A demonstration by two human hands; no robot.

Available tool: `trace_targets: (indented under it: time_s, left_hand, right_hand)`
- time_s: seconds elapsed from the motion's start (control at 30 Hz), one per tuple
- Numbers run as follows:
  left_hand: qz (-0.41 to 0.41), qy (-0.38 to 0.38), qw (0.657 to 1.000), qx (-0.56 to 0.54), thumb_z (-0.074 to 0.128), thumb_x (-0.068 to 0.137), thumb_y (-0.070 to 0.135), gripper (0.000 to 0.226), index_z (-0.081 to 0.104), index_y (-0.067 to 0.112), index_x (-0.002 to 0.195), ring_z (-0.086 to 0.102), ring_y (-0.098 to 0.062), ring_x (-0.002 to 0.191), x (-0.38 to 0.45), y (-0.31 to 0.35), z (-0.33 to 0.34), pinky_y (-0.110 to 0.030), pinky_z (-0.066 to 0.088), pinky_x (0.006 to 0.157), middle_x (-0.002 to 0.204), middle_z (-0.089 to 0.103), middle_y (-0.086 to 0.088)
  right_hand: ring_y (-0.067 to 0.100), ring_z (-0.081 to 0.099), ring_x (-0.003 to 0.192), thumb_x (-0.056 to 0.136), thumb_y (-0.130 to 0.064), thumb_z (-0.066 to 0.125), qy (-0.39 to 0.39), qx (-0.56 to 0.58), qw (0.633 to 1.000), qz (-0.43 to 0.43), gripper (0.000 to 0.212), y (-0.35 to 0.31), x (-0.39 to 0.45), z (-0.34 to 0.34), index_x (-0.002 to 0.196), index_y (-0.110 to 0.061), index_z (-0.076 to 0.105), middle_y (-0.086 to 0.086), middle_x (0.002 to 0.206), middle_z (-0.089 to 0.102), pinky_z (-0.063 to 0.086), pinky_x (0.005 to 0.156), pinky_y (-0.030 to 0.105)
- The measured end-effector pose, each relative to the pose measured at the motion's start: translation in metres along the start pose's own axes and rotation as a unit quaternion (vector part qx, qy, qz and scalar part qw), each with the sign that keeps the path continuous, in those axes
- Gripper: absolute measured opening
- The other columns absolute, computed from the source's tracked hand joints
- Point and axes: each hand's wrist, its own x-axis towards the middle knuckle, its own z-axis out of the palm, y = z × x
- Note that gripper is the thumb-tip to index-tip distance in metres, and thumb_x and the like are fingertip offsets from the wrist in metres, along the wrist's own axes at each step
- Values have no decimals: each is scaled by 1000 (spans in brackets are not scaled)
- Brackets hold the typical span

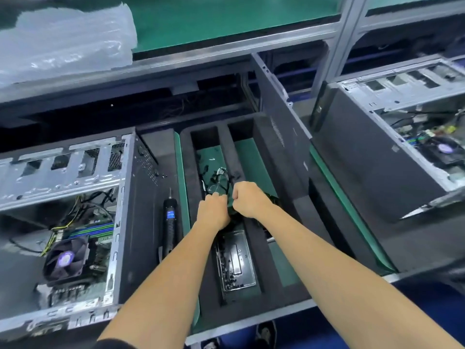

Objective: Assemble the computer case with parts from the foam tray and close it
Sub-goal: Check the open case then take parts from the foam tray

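Here both hands (212,210) (247,199) grip tangled black cables (221,178) (thin, looping).

Two hands meet, fingers curled

Both bare forearms reach forward and converge. The left hand (212,212) and right hand (249,199) sit knuckles-up, nearly touching, fingers curled under; whatever they may be gripping is hidden.

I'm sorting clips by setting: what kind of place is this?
Probably a computer assembly line workstation. An open computer case lies beside a foam tray of parts, an electric screwdriver is at hand, and another opened case waits alongside.
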Motion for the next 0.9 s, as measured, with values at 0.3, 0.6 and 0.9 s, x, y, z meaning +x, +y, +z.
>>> trace_targets:
  time_s: [0.3,0.6,0.9]
  left_hand:
    - [-24,15,991,-129,59,81,8,18,67,5,98,62,-32,90,20,-9,-5,-34,49,71,98,64,-13]
    - [-9,69,967,-247,55,90,19,21,64,3,81,54,-20,55,24,-10,-28,-27,45,55,73,68,-13]
    - [-49,132,948,-285,51,87,14,14,60,8,78,55,-23,68,5,-6,-6,-30,44,60,76,62,-4]
  right_hand:
    - [16,61,41,91,-3,54,-277,-224,934,-16,7,-8,11,36,96,2,55,10,60,65,51,49,28]
    - [32,63,91,88,2,59,-302,-276,910,-65,19,-10,7,102,106,4,56,20,107,59,47,68,33]
    - [37,56,118,93,-3,49,-241,-245,938,-48,34,3,3,117,127,0,49,20,130,53,46,83,38]
